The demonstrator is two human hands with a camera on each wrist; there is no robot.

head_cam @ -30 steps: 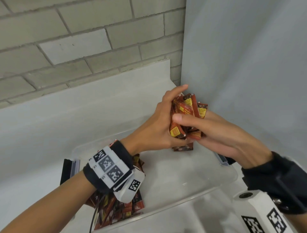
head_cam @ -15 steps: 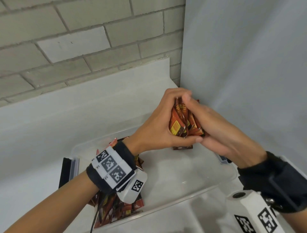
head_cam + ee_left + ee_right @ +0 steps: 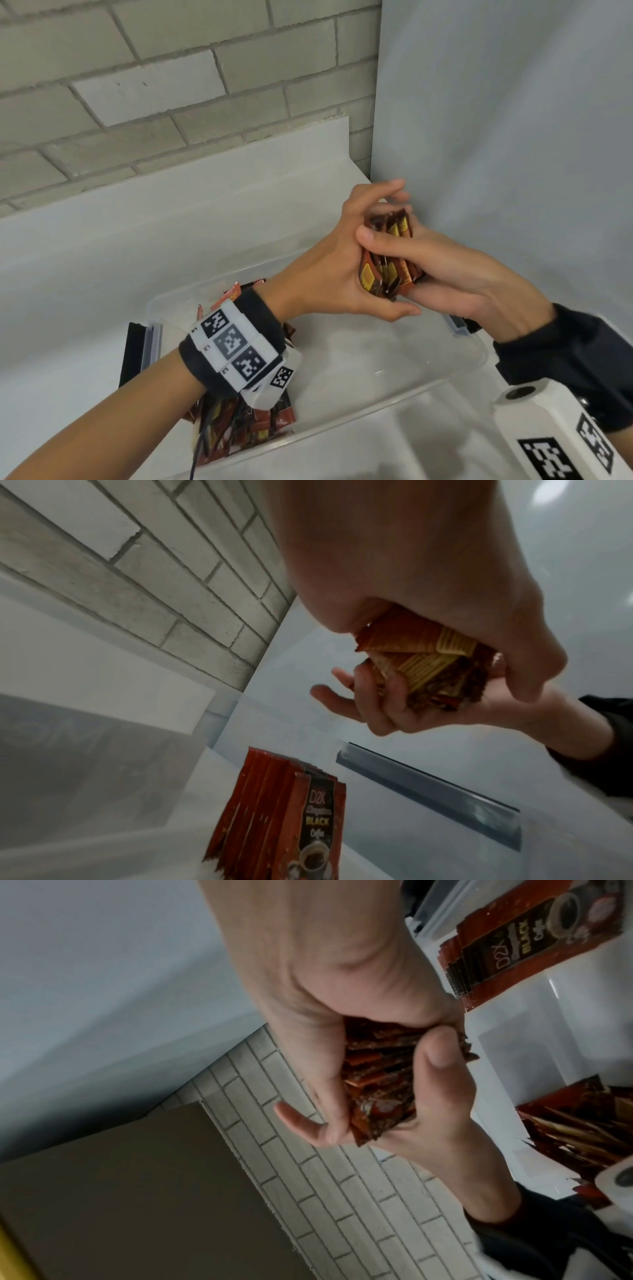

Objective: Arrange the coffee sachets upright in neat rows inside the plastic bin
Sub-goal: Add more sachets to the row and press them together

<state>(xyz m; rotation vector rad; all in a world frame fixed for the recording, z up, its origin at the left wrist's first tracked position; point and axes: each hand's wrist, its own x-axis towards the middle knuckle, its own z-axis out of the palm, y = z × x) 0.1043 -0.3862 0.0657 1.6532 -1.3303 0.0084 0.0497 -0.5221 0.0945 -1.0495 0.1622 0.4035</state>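
Both hands hold one bundle of red-brown coffee sachets (image 3: 387,274) above the far right corner of the clear plastic bin (image 3: 376,401). My left hand (image 3: 329,274) cups the bundle's left side, thumb underneath, upper fingers lifted a little off the top. My right hand (image 3: 455,274) grips it from the right, thumb laid across the front. In the left wrist view the bundle (image 3: 428,664) is squeezed between both palms. A short upright row of sachets (image 3: 284,813) stands on the bin floor below. A loose pile of sachets (image 3: 239,425) lies at the bin's left end.
A grey panel (image 3: 513,137) rises close on the right, and a brick wall (image 3: 171,85) with a white upstand stands behind. A black and clear strip (image 3: 140,353) sits at the bin's left edge. A grey latch (image 3: 454,323) is on its right rim.
The bundle, fanned out a second ago, is now pressed together. My right thumb has slid across its front and my left fingers have lifted from the top. Both hands stay over the same corner.
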